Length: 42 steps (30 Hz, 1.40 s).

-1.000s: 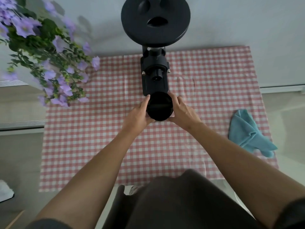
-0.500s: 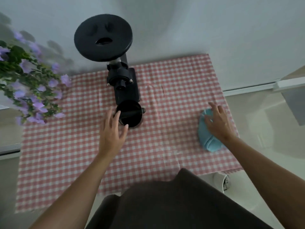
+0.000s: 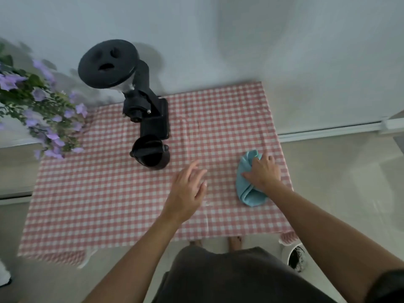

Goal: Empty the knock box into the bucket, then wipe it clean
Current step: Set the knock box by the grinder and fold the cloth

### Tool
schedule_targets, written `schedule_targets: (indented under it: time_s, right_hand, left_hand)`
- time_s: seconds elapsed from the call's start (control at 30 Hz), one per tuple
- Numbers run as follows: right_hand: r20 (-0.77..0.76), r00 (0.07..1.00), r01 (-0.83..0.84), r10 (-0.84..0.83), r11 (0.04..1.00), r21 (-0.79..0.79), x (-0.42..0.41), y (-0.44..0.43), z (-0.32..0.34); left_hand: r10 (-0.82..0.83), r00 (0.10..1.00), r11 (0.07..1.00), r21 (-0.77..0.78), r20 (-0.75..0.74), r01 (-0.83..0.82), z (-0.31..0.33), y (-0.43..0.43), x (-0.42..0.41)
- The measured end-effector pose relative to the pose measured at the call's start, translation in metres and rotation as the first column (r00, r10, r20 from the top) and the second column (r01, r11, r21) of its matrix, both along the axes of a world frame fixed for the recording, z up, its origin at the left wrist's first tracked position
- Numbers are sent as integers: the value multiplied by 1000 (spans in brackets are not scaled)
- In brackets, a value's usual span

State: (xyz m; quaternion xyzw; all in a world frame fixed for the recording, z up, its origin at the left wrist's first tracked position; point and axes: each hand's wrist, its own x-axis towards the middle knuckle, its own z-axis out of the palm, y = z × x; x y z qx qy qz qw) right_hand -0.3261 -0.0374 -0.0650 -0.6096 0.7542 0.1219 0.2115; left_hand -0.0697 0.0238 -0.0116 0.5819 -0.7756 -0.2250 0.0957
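The black round knock box (image 3: 150, 153) with a bar across its mouth stands on the pink checked tablecloth (image 3: 105, 193), just in front of the black grinder (image 3: 144, 110). My left hand (image 3: 188, 189) hovers open over the cloth to the right of the knock box, not touching it. My right hand (image 3: 262, 171) rests on the blue cloth (image 3: 248, 189) near the table's right edge, its fingers bunching the fabric. A white bucket (image 3: 294, 258) with dark grounds inside stands on the floor below the table's front right corner, partly hidden by my right arm.
Purple flowers (image 3: 41, 110) hang over the table's left back corner. A grey wall runs behind the table. My dark clothing (image 3: 229, 278) fills the bottom middle, with feet showing under the table's front edge.
Both hands let go of the knock box. My right hand went to the blue cloth and gathered it; my left hand drifted right, away from the box. The view shifted right.
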Motion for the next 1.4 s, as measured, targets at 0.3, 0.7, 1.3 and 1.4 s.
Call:
schedule_targets:
  time_s: [0.3, 0.7, 1.3, 1.4]
  right_hand:
    - [369, 833, -431, 413, 902, -35, -27, 4, 70]
    - [454, 781, -375, 428, 904, -205, -92, -1, 154]
    - [97, 858, -417, 504, 794, -442, -122, 33, 89]
    - [137, 837, -462, 530, 817, -345, -125, 72, 45]
  left_hand:
    - [-145, 989, 987, 74, 1, 145, 39, -28, -61]
    - [-310, 950, 927, 210, -30, 310, 74, -71, -91]
    - [-338, 923, 914, -172, 182, 368, 12, -44, -102]
    - [-410, 884, 909, 21, 224, 416, -11, -3, -109]
